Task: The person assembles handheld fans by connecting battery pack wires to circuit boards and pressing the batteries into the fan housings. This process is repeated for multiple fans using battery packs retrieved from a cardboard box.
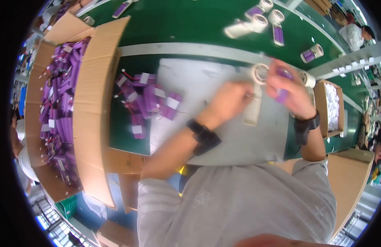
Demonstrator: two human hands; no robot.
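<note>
Both forearms rise from the lower middle of the frame and converge toward the upper right of centre, each with a dark band at the wrist. The left hand (230, 100) lies angled up and to the right over a pale grey mat (186, 78), its fingers drawn together near the end of a strip of cream tape (253, 108) that hangs down from a tape roll (260, 73); motion blur hides whether the fingertips actually pinch the strip or only touch it. The right hand (290, 94) sits just right of it, knuckles up, fingers curled around a purple battery pack (283, 84), part of which shows above and below the fingers. The tape roll sits between the two hands, close against the right hand's fingers; whether that hand also carries the roll cannot be told. Left of the hands, at centre-left on the mat and green table (190, 24), lies a loose heap of purple packs (147, 101) with white labels and thin wires, well apart from the left hand. Farther left an open cardboard box (91, 94) full of more purple packs stands with its flap up, walling off that side. Spare tape rolls (260, 18) lie at the upper right, and a smaller box of white pieces (331, 107) stands just beyond the right wrist. The grey mat below the hands lies bare.
</note>
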